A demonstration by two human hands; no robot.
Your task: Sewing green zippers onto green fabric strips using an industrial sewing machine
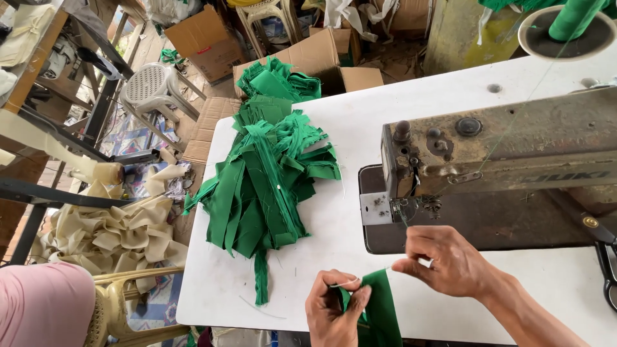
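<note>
Left hand (pixel 334 311): fingers clamped on a green fabric piece (pixel 379 315) at the table's near edge.
Right hand (pixel 447 260): fingertips pinching a thread just below the sewing machine (pixel 501 151).
Done: seemingly 1 big green pile (pixel 263 186) heaped up.
Left: this piece, not yet under the needle.

heap of green cloth strips (pixel 267 180), frame centre-left | white plastic stool (pixel 149 83), upper left | brown cardboard boxes (pixel 205 38), top | cream fabric pile (pixel 112 228), lower left | black scissors (pixel 604 257), right edge
</note>
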